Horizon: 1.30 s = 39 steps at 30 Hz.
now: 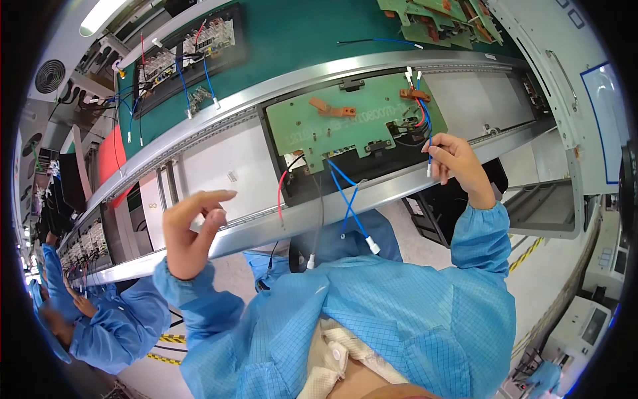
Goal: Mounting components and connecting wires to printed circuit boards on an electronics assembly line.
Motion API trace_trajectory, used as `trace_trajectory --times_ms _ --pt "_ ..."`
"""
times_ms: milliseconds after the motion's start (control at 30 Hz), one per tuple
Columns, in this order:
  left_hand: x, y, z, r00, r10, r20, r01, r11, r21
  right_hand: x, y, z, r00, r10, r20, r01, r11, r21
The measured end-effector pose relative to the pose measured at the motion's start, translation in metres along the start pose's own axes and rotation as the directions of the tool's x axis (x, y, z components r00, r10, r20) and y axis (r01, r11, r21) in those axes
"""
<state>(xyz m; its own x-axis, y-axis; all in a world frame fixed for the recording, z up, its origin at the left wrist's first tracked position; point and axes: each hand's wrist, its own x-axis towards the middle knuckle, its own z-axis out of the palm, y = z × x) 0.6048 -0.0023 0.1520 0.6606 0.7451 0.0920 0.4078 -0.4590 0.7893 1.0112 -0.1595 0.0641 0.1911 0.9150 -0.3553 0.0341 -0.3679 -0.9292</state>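
Note:
A green circuit board (345,126) sits in a black tray (306,193) on the rail in front of me. At its right end my right hand (458,163) pinches a blue wire (428,126), whose white connector (429,170) hangs just below my fingers. To the left of the board, my left hand (191,233) is held over the rail with thumb and index finger apart, holding nothing. Crossed blue wires (349,199), a red wire (280,196) and a dark wire (323,219) hang over the board's near edge toward me.
Another black tray with a wired assembly (199,50) rests on the green bench (279,40). Stacked green boards (442,23) lie at the far right. A loose blue wire (392,42) is beside them. At the left, a co-worker in a blue sleeve (106,336) sits along the line.

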Motion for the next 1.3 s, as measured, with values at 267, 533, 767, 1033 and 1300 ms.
trace_trajectory --times_ms 267,533,767,1033,1300 --pt "-0.071 -0.077 0.024 0.980 -0.150 -0.130 0.126 0.977 -0.171 -0.002 -0.002 0.048 0.988 0.131 -0.079 -0.110 0.966 0.233" --pt "-0.062 -0.081 0.054 0.995 -0.045 -0.088 0.039 0.997 -0.070 0.010 0.047 0.058 0.941 -0.083 -0.329 0.124 0.987 0.105" --pt "-0.015 -0.059 0.091 0.975 0.199 -0.095 -0.187 0.974 0.125 -0.034 0.038 0.079 0.917 -0.102 -0.386 0.046 0.987 -0.151" --pt "0.022 -0.056 0.095 0.849 0.528 -0.022 -0.513 0.835 0.200 -0.021 0.014 0.152 0.852 -0.485 -0.195 0.354 0.810 -0.467" --pt "0.031 -0.054 0.106 0.731 0.673 0.110 -0.671 0.681 0.291 0.019 -0.012 0.175 0.692 -0.713 0.116 0.641 0.532 -0.554"
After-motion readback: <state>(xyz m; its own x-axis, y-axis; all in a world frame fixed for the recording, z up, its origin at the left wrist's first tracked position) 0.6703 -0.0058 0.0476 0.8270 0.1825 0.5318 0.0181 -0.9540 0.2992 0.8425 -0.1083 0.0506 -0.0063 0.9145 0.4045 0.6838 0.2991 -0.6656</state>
